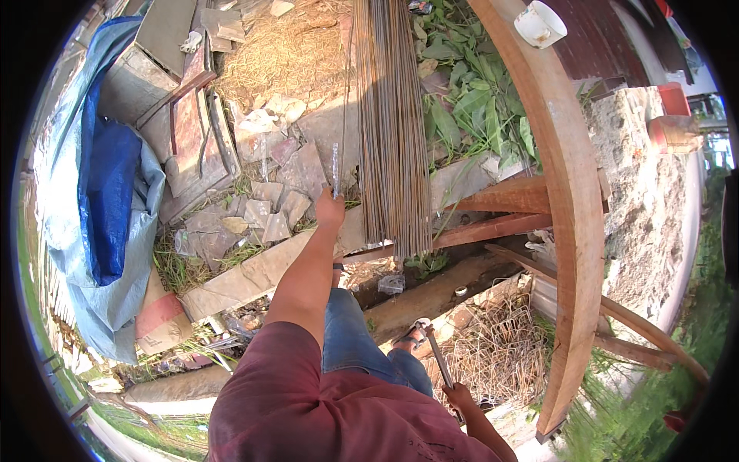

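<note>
My left hand [330, 206] is stretched forward and closed around the near end of a thin steel rod [346, 85], which runs away from me toward the top of the view. Just right of it lies a thick bundle of long rusty steel rods [392, 115], their near ends lined up over a concrete ledge. Low at my right side, my right hand [459, 396] is closed round a long, narrow metal tool [442, 360]. The tool's far end is by my sandalled foot [412, 335]; its exact kind is hard to make out.
A blue tarpaulin [112, 200] drapes over things on the left, near broken tiles [269, 212] and old boards [185, 146]. On the right stands a large wooden beam [566, 154] with a white cup [539, 25] on it. Below the concrete ledge [239, 277] lies dry straw [493, 354].
</note>
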`<state>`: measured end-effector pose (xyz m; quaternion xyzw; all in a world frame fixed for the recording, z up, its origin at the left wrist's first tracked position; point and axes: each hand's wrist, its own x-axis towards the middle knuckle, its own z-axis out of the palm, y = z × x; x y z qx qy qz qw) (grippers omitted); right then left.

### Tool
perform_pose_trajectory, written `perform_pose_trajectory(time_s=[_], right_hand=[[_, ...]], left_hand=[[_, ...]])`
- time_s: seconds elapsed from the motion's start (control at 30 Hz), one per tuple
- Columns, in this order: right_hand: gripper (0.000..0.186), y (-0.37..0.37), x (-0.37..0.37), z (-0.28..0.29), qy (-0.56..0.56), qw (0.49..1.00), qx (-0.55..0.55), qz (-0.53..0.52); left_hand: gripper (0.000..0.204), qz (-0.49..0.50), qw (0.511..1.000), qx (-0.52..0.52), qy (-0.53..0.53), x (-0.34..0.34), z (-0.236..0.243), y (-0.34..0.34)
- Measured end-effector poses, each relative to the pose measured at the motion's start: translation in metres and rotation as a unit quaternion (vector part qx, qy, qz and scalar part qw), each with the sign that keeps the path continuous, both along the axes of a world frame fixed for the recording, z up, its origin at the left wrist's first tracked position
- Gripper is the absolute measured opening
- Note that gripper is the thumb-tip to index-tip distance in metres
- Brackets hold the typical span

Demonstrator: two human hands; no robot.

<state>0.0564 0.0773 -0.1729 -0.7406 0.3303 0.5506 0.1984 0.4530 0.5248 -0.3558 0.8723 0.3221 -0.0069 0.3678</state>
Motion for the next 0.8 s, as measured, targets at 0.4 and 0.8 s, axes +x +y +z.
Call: perform_pose_trajectory(time_s=[0.4, 0.8], right_hand=[[0.048, 0.001, 0.023, 0.005, 0.003, 1.0, -0.003, 0.022], [0.042, 0.022, 0.057, -0.009, -0.035, 0.998, 0.052, 0.003]], left_hand=[[0.024, 0.065, 0.986, -0.109, -0.107, -0.013, 0.051, -0.01], [0.025, 0.144, 0.876, -0.449, -0.099, 0.007, 0.175, -0.081]])
